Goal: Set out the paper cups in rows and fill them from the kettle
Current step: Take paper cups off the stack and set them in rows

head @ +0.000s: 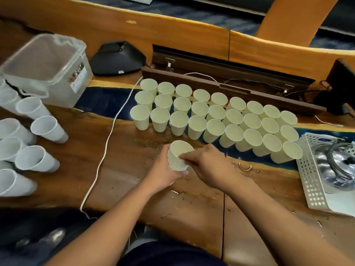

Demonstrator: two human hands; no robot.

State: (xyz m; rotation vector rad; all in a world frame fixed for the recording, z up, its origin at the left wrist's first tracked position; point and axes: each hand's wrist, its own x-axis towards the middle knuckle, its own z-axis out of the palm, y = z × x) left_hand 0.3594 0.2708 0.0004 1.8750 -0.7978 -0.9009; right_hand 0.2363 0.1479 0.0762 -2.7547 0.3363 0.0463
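Paper cup stack [177, 157] gripped in left hand [166, 173]; right hand [208, 166] fingers [185, 157] pinching top cup rim; three cup rows [215, 114] on desk [119, 169].

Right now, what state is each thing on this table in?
Paper cups in rows: upright, look empty.
Cup stack: nested, held by left hand; right hand pinching its top rim.
Kettle: in the white basket.
Clear plastic cups: standing, look empty.
Plastic box: lid on.
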